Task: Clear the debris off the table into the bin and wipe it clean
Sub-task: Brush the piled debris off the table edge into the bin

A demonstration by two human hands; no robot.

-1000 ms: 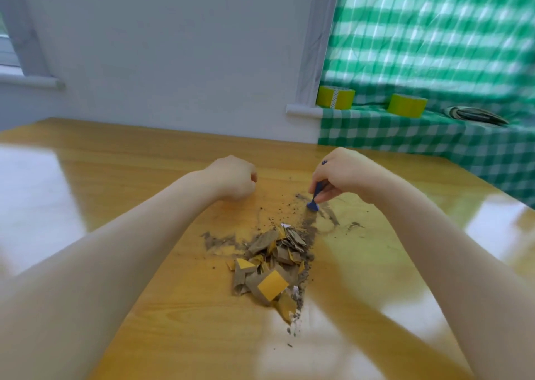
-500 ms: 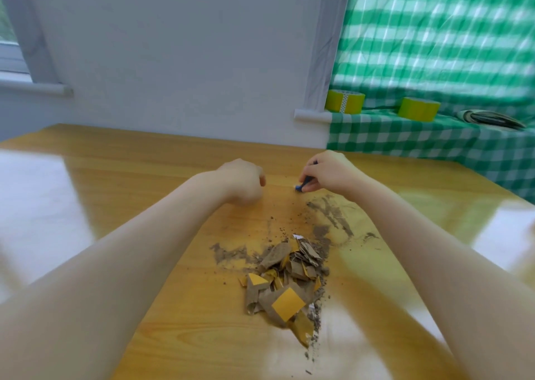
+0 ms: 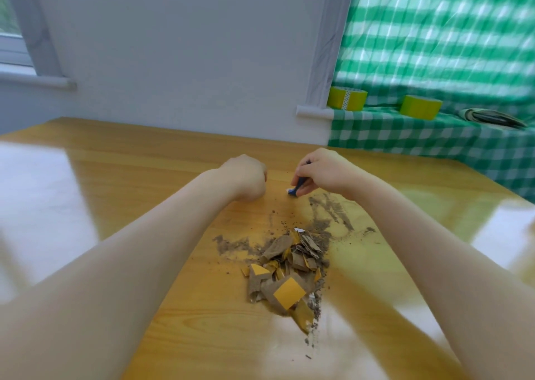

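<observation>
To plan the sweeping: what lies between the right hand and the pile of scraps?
In the head view, streaks of dark dirt lie on the table between the right hand and the pile.

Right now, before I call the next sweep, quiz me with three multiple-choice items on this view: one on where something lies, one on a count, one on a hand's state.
1. Where is the pile of cardboard scraps?
A. In a bin
B. On the wooden table, nearer the person than the left hand
C. Against the wall

2. How many yellow-green tape rolls stand on the green checked cloth?
A. One
B. Two
C. Four

3. What is the right hand doing?
A. Lying flat and open
B. Lifting a scrap
C. Pinching a small blue tool

Answers:
1 B: the pile sits between the forearms, short of both hands.
2 B: one roll stands by the wall trim, another to its right.
3 C: its fingers curl round the blue handle.
</observation>
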